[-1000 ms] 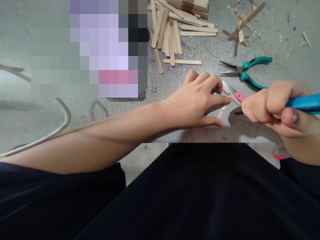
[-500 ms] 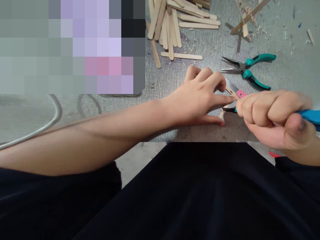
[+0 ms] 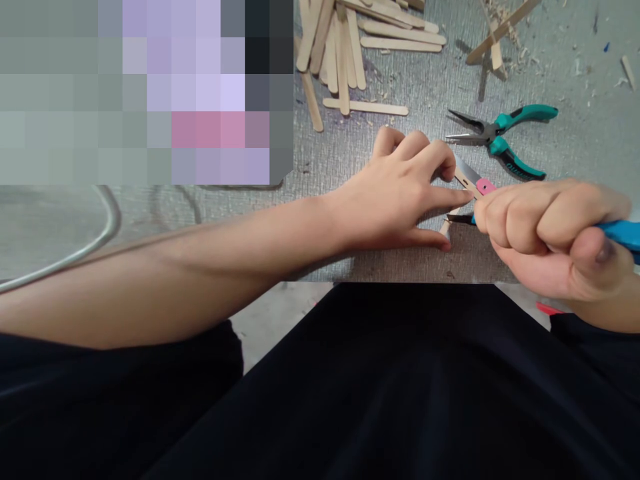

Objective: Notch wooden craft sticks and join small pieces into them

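My right hand point(image 3: 555, 227) is closed round the blue handle point(image 3: 623, 235) of a cutting knife, whose dark blade point(image 3: 459, 219) points left onto a small wooden stick point(image 3: 447, 228). My left hand point(image 3: 400, 190) rests on the table with fingers bent and spread, its thumb and index fingertip pressing wooden pieces. Under the bent fingers lies a light stick with a slot point(image 3: 465, 181), beside a metal blade with a pink part point(image 3: 484, 187). Just beyond my right hand, teal-handled pliers point(image 3: 493, 133) lie with their jaws apart.
A pile of wooden sticks point(image 3: 345, 53) lies at the far side of the table point(image 3: 400, 267). Crossed wooden pieces point(image 3: 495, 50) and shavings are at the far right. A pale cable point(image 3: 95, 243) curves at the left. The upper left is blurred out.
The whole view has shifted slightly. Both hands keep nearly the same pose, and the knife blade stays at the small stick.
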`<state>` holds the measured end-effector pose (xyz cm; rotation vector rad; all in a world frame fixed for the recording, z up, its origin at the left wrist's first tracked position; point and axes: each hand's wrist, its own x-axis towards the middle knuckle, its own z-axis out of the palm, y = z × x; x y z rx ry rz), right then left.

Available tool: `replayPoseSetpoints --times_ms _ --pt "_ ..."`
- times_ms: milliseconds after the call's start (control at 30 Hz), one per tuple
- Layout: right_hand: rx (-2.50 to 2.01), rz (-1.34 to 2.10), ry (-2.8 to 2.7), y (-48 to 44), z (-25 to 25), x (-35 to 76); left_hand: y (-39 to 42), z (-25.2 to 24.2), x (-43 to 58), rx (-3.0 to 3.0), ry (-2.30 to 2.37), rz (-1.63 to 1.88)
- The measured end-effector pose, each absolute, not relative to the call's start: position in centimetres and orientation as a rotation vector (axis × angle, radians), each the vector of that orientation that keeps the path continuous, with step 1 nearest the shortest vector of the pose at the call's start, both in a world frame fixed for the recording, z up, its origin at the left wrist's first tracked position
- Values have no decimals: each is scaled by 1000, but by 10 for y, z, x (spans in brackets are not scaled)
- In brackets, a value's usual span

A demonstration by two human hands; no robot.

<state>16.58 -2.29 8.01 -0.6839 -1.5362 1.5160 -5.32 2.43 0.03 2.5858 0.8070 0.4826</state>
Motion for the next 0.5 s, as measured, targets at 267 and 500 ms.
replayPoseSetpoints --times_ms 267,500 --pt "-472 1369 -1555 -25 63 159 26 -1 -53 2543 805 479" --pt "-368 1312 -1987 -26 79 164 23 0 -52 2529 807 488"
